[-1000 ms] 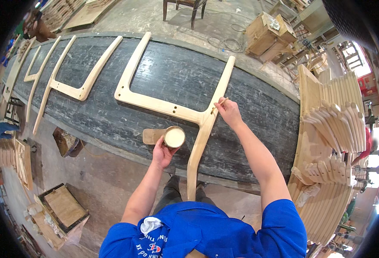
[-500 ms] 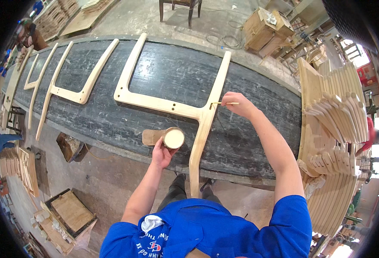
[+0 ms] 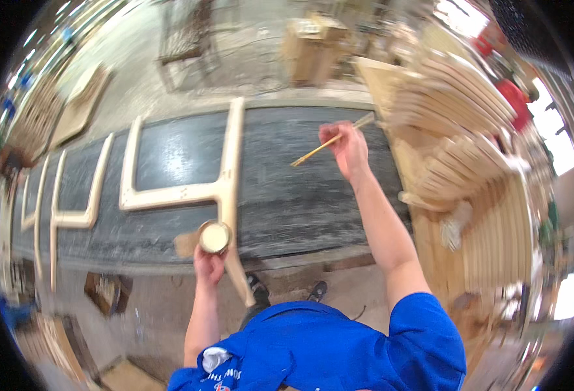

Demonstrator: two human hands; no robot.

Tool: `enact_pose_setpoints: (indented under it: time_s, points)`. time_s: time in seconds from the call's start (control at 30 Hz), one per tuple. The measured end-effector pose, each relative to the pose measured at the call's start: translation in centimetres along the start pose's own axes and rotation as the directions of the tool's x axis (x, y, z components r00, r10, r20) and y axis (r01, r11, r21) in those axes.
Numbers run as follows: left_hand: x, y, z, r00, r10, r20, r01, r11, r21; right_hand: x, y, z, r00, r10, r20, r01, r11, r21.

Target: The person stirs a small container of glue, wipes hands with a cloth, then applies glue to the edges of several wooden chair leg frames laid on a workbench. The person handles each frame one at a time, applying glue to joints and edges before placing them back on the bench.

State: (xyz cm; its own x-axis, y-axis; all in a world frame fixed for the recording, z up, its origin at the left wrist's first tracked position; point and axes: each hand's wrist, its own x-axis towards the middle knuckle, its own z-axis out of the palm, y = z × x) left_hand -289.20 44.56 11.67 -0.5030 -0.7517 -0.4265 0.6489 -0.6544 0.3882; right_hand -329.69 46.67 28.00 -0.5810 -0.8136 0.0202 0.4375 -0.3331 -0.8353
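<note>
My left hand [image 3: 210, 266] is wrapped round a small round cup [image 3: 215, 238] of pale cream stuff, held over the lower leg of the nearest wooden chair frame [image 3: 169, 197]. That frame lies flat on a dark table [image 3: 287, 208], with dark holes along its crossbar and one leg jutting past the table's near edge. My right hand [image 3: 347, 148], over the table's right part, pinches a thin yellow stick [image 3: 314, 154]. The stick slants down to the left, its tip apart from the frame; its other end looks paler and wider, but is blurred. A brown flat piece [image 3: 185, 244] lies beside the cup.
More wooden frames [image 3: 75, 220] lie on the table to the left. Stacked curved wooden parts [image 3: 456, 104] crowd the right end. Beyond the table stand a chair [image 3: 186, 49] and a wooden box [image 3: 313, 49]. A dark bin [image 3: 107, 292] sits on the floor at near left.
My right hand has lifted the stick off the frame's joint and moved right of the frame. My view has swung right, so the table and frames appear further left. The cup stays in my left hand.
</note>
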Motion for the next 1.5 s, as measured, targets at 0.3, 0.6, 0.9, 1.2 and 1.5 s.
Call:
enact_pose_setpoints:
  time_s: [0.3,0.6,0.9,1.2,1.5]
  points:
    - [-4.4,-11.6,8.3,0.996,-0.057,0.064,0.05,0.993,0.108,-15.2,-44.5,-19.4,0.648,-0.688,0.327,-0.148,-0.535,-0.832]
    - [-8.9,-15.8,13.5,0.962,-0.107,0.252,0.081,0.991,0.11,-27.6,-51.3,-38.8,0.646,-0.683,-0.34,-0.763,-0.586,-0.273]
    - [-10.4,-13.8,11.8,0.999,-0.039,0.011,0.035,0.969,0.245,-31.3,-50.0,-35.6,0.704,-0.514,-0.491,-0.711,-0.506,-0.489]
    - [-9.9,-6.4,5.4,0.992,0.121,-0.037,-0.118,0.99,0.072,-29.8,-36.9,-14.1,0.885,-0.328,0.331,-0.046,-0.768,-0.639]
    - [-16.1,1.5,-1.6,0.935,0.355,-0.01,-0.348,0.92,0.18,-18.7,-16.1,-0.7,0.774,0.155,0.614,0.516,-0.718,-0.468]
